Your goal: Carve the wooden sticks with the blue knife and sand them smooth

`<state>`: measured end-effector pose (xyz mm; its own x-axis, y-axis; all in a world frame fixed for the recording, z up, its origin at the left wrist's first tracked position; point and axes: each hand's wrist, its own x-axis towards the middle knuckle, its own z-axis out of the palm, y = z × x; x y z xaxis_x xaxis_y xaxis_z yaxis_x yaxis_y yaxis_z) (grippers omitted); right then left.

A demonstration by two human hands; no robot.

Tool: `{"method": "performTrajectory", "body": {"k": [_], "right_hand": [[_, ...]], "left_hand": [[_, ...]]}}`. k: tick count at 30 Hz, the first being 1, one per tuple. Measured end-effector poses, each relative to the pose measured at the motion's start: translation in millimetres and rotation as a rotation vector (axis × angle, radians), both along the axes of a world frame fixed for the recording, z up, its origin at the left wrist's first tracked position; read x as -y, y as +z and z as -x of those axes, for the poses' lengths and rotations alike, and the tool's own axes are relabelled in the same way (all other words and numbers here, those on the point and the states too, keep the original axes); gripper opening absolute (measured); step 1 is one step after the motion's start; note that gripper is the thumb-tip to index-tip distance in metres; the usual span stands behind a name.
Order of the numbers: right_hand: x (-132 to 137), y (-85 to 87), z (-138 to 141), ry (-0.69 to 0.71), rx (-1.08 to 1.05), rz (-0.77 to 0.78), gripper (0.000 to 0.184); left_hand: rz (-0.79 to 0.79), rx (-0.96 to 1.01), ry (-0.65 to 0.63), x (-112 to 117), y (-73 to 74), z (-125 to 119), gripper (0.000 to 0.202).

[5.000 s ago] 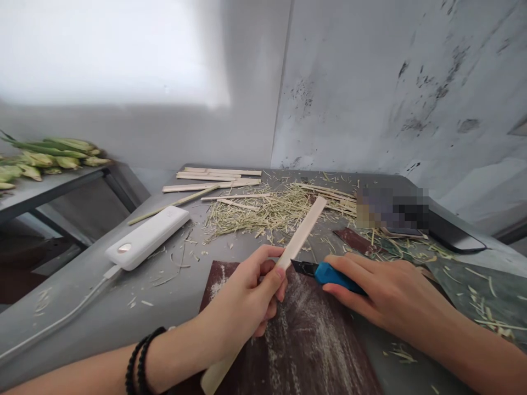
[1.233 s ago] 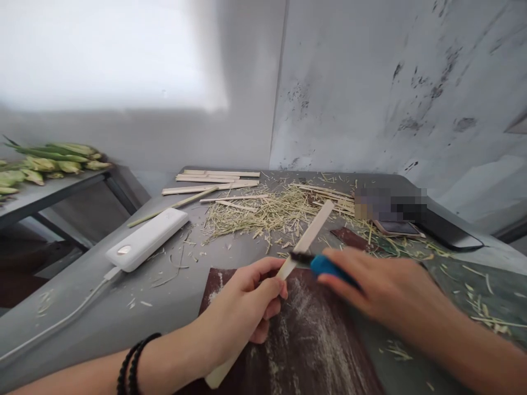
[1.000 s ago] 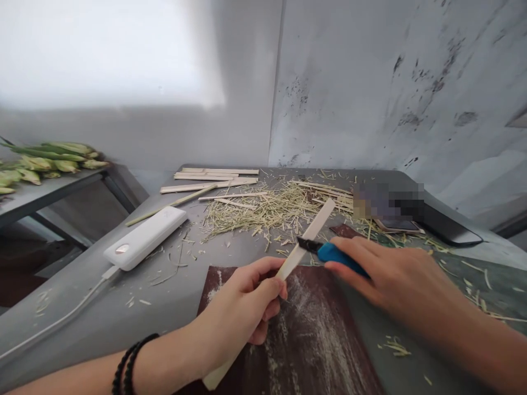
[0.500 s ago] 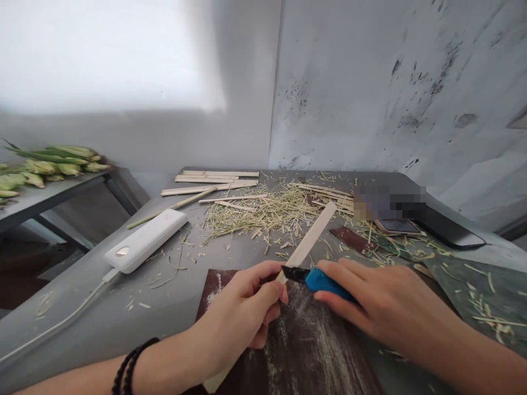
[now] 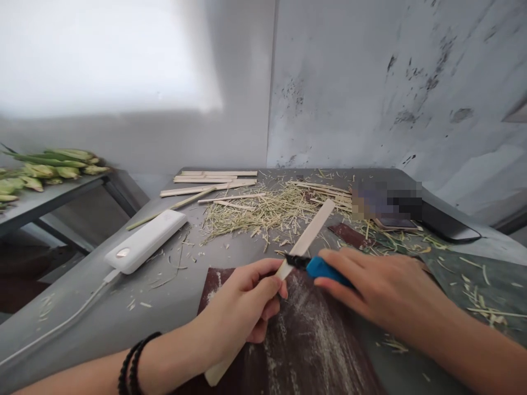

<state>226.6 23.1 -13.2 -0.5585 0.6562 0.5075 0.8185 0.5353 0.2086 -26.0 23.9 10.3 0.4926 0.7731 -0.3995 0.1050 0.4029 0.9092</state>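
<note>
Seen from the worn head camera, the only view there is, the person's left hand [image 5: 242, 304] is wrapped around a pale wooden strip [image 5: 315, 225], thumb on top and fingers curled beneath, while the right hand [image 5: 382, 285] grips a blue-handled knife [image 5: 328, 269] with its dark blade lying across the strip just beyond the left thumb. Whether the edge is biting into the wood I can't tell from here. The strip slants over a dark brown sheet [image 5: 308, 345] marked with pale dust, its far end reaching up toward a heap of thin shavings [image 5: 251, 219] on the grey table [image 5: 160, 307] and its near end showing below the left wrist. I'd judge it light and fairly stiff, dry rather than slippery, perhaps with a little spring along its length, and likely to splinter at the edges or split along the grain if forced. The sensible hold is the one I see: a pinch across the flat faces near the middle, though the thumb sits very near the blade, and a grip nearer the lower end would leave more room. More strips [image 5: 209, 187] lie at the back, and a white power bank [image 5: 146, 241] rests to the left.
</note>
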Motion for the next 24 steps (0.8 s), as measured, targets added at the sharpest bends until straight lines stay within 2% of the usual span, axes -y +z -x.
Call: {"method": "performTrajectory", "body": {"k": [4, 8, 11, 14, 17, 20, 24], "right_hand": [[-1.4, 0.1, -2.0, -0.055, 0.008, -0.047, 0.044], [-1.8, -1.9, -2.5, -0.021, 0.026, -0.007, 0.046], [-2.4, -2.7, -2.6, -0.081, 0.005, -0.056, 0.045], [-2.6, -1.9, -2.2, -0.017, 0.023, -0.024, 0.046], [-1.9, -0.5, -1.6, -0.06, 0.014, -0.041, 0.044], [-0.9, 0.3, -1.5, -0.011, 0.024, -0.013, 0.044], [-0.2, 0.5, -1.9, -0.033, 0.023, -0.02, 0.044]], "left_hand": [[-0.001, -0.01, -0.026, 0.4, 0.6, 1.0, 0.017], [0.01, -0.027, -0.024, -0.4, 1.9, 0.2, 0.019], [0.003, -0.031, -0.024, -0.6, 1.8, -0.2, 0.017], [0.021, -0.026, -0.02, -0.1, 1.7, 0.2, 0.018], [0.014, -0.019, -0.017, 0.0, 2.2, 0.7, 0.016], [0.007, -0.013, -0.027, -0.3, 2.0, 1.2, 0.018], [0.021, -0.006, -0.029, 0.0, 0.0, 1.8, 0.018]]}}
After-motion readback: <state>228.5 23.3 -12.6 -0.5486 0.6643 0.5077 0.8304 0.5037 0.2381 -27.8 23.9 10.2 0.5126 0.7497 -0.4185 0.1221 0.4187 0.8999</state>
